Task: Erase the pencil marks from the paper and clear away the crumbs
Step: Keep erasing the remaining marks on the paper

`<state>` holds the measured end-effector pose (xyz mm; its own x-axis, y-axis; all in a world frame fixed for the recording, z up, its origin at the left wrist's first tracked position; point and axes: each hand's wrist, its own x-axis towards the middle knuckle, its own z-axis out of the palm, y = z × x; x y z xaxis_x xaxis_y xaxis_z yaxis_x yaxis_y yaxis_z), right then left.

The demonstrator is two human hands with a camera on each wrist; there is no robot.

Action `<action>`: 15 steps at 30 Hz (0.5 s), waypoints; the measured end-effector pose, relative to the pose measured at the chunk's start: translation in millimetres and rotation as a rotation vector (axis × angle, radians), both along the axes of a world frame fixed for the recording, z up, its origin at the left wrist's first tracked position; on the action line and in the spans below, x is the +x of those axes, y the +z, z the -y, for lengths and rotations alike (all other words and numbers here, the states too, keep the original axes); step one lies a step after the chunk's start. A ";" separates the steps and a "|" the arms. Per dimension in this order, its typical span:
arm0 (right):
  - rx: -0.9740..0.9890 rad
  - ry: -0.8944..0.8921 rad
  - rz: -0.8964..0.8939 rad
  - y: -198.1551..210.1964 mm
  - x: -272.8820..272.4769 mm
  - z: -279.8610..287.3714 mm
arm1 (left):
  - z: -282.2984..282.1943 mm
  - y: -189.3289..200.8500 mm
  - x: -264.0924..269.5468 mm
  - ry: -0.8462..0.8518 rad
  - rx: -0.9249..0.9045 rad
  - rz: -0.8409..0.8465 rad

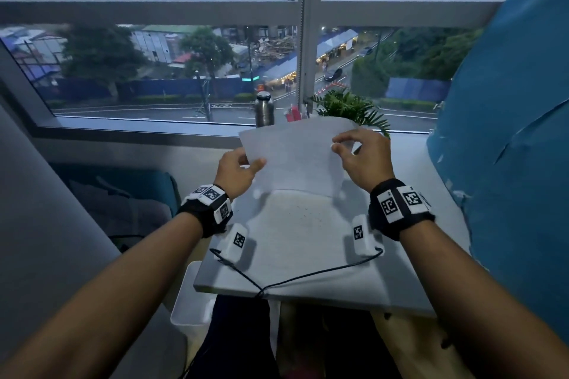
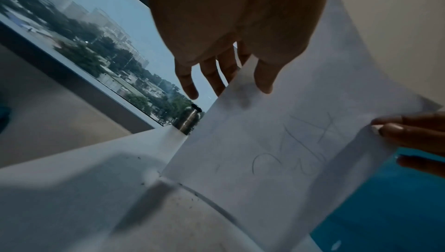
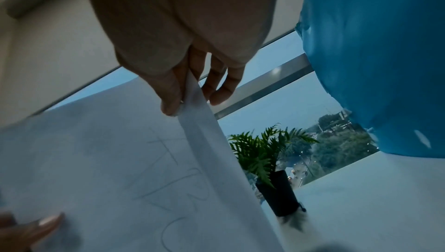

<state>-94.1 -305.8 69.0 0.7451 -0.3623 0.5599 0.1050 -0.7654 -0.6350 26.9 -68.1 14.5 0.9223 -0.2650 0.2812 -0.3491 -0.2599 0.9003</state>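
A white sheet of paper (image 1: 295,154) is lifted off the grey desk (image 1: 308,274) and tilted up toward the window. Faint pencil letters show on its underside (image 2: 296,145) (image 3: 173,176). My left hand (image 1: 243,168) pinches the paper's left edge between thumb and fingers (image 2: 263,79). At the right edge my right hand (image 1: 348,144) pinches it too, thumb (image 3: 171,96) on one face, fingers behind. Dark eraser crumbs (image 1: 295,218) are scattered on the desk where the sheet lay, also visible as specks (image 2: 190,197).
A steel bottle (image 1: 264,109) and a potted fern (image 1: 351,108) in a black pot (image 3: 279,193) stand on the window sill behind the paper. A blue curtain (image 1: 508,132) hangs at the right. A white bin (image 1: 189,298) sits below the desk's left edge. A black cable (image 1: 295,278) crosses the desk front.
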 end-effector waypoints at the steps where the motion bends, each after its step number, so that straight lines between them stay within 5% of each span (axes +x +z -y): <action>1: -0.003 0.000 0.029 6.0 1.4 -0.1 | -0.1 4.4 2.4 0.032 -0.010 0.002; 6: -0.001 0.030 0.177 30.2 5.5 2.1 | 1.2 37.9 4.3 -0.004 -0.217 0.011; 10: 0.020 0.087 0.196 32.0 7.8 1.8 | 0.3 26.0 5.2 -0.072 -0.041 -0.020; 15: -0.060 -0.021 0.203 22.0 4.7 -0.4 | -2.8 6.5 -2.6 0.090 -0.055 -0.108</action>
<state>-89.4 -305.4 91.0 0.6075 -0.3378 0.7189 0.2101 -0.8046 -0.5555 24.3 -65.3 21.0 0.9673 -0.1671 0.1907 -0.2269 -0.2347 0.9452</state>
